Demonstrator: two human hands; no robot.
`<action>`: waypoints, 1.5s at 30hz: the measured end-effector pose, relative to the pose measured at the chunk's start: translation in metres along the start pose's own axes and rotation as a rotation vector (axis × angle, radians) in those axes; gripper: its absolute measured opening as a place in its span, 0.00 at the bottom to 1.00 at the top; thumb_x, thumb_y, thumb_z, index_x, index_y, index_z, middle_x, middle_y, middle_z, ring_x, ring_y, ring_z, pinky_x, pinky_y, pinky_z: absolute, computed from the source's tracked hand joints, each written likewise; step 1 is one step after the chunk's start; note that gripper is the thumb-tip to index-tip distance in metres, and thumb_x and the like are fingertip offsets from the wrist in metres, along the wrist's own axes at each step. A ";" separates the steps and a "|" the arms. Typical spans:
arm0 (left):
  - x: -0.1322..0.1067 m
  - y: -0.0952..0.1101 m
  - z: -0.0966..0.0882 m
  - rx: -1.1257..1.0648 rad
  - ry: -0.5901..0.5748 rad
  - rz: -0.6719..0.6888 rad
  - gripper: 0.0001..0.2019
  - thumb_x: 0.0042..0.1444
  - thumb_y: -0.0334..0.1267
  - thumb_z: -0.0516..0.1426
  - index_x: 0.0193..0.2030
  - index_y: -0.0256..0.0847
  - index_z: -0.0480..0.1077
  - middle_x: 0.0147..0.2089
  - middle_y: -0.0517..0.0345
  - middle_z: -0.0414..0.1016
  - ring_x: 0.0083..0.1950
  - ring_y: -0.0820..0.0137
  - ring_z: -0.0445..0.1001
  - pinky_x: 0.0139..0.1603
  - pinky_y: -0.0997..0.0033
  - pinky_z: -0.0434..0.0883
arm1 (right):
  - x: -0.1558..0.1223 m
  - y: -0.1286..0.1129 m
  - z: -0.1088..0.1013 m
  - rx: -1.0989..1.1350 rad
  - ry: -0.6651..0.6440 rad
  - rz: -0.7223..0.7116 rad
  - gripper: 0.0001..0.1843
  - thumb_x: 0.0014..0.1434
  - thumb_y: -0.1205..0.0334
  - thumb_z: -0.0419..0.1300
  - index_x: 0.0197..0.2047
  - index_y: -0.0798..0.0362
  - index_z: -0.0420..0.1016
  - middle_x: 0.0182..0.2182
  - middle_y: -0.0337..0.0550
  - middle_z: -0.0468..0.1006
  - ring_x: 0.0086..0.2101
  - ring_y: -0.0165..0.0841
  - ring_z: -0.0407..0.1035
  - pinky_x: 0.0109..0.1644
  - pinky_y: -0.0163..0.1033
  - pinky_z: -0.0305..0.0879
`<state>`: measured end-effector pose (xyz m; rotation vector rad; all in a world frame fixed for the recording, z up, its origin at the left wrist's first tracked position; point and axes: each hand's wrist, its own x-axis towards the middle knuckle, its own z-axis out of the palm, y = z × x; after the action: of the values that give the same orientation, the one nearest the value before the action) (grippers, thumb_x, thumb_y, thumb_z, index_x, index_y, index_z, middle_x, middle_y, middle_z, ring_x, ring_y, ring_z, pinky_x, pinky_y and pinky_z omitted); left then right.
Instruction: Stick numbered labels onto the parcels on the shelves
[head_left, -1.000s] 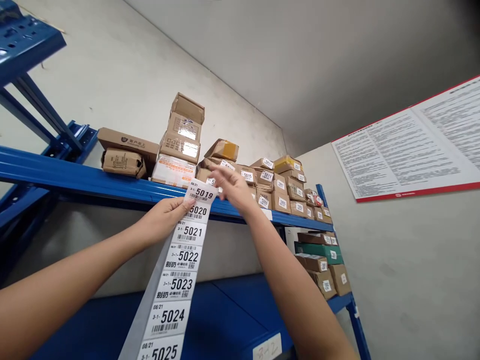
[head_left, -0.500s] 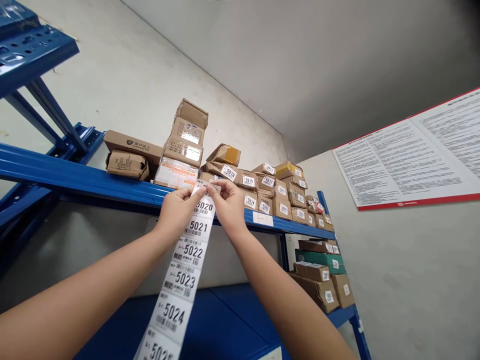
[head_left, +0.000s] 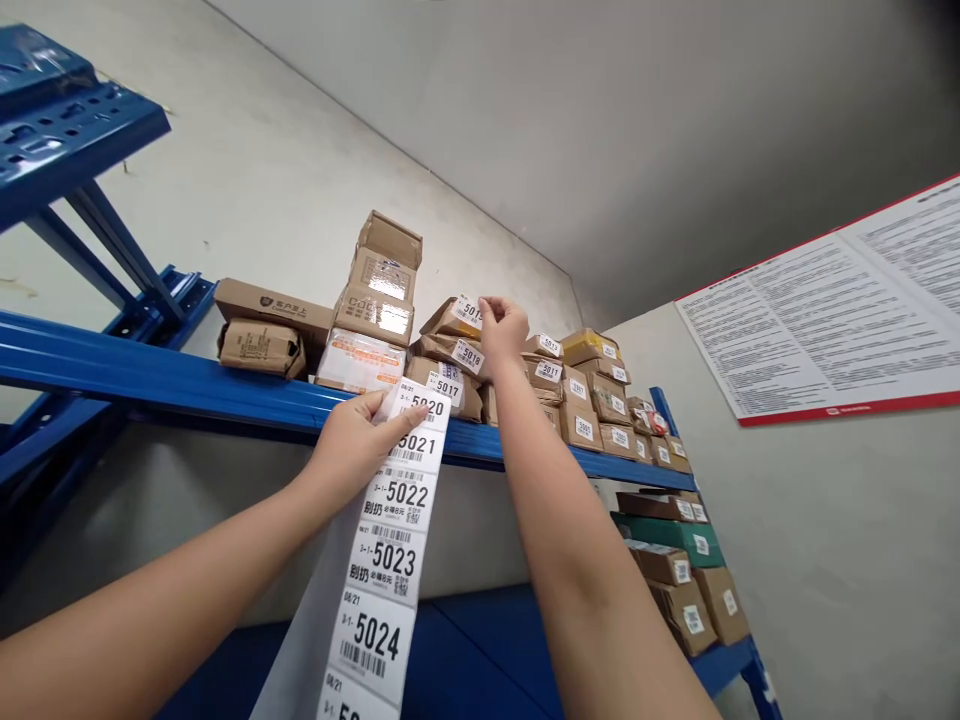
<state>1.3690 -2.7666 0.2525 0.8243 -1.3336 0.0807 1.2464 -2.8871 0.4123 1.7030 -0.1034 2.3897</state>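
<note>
At left, a small brown parcel [head_left: 260, 347] sits on the blue shelf [head_left: 172, 372], with a stack of boxes [head_left: 384, 275] right of it. The left hand [head_left: 354, 447] pinches the label strip [head_left: 390, 550] near label 5020; the strip hangs down on the near side of the shelf. Farther right, the right hand [head_left: 505, 335] grips the right edge of a single label [head_left: 469, 311], its last digit partly covered, at the upper parcel [head_left: 441, 318], above one marked 5018. Numbered parcels [head_left: 585, 427] continue right.
</note>
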 end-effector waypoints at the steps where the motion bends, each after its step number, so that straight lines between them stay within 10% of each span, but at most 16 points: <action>1: -0.002 -0.001 -0.003 -0.005 0.005 -0.001 0.14 0.45 0.47 0.63 0.25 0.39 0.69 0.20 0.64 0.69 0.21 0.76 0.65 0.20 0.78 0.61 | 0.010 0.007 0.002 -0.049 -0.027 0.002 0.08 0.58 0.64 0.55 0.36 0.57 0.74 0.33 0.46 0.79 0.34 0.34 0.71 0.42 0.40 0.66; 28: -0.019 -0.006 -0.040 -0.046 0.075 -0.061 0.14 0.42 0.48 0.65 0.23 0.41 0.68 0.17 0.65 0.69 0.17 0.76 0.66 0.16 0.79 0.62 | 0.002 0.036 -0.009 -0.620 -0.276 -0.525 0.19 0.60 0.72 0.44 0.53 0.58 0.64 0.46 0.55 0.73 0.40 0.42 0.68 0.39 0.43 0.64; 34: -0.020 -0.007 -0.040 -0.053 0.061 -0.063 0.15 0.42 0.49 0.65 0.26 0.41 0.70 0.19 0.63 0.71 0.18 0.76 0.66 0.17 0.79 0.63 | -0.004 0.041 -0.015 -0.517 -0.162 -0.528 0.20 0.60 0.65 0.49 0.56 0.61 0.61 0.55 0.63 0.66 0.50 0.47 0.63 0.48 0.50 0.65; 45: -0.026 -0.012 -0.042 -0.038 0.002 -0.067 0.16 0.44 0.52 0.63 0.27 0.40 0.70 0.21 0.62 0.71 0.20 0.74 0.66 0.18 0.77 0.63 | -0.031 0.013 -0.013 -0.112 -0.034 -0.271 0.09 0.56 0.67 0.50 0.39 0.54 0.69 0.38 0.51 0.72 0.39 0.38 0.67 0.44 0.45 0.66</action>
<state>1.4026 -2.7407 0.2240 0.8353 -1.3010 0.0032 1.2413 -2.9012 0.3797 1.5953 -0.0100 2.1190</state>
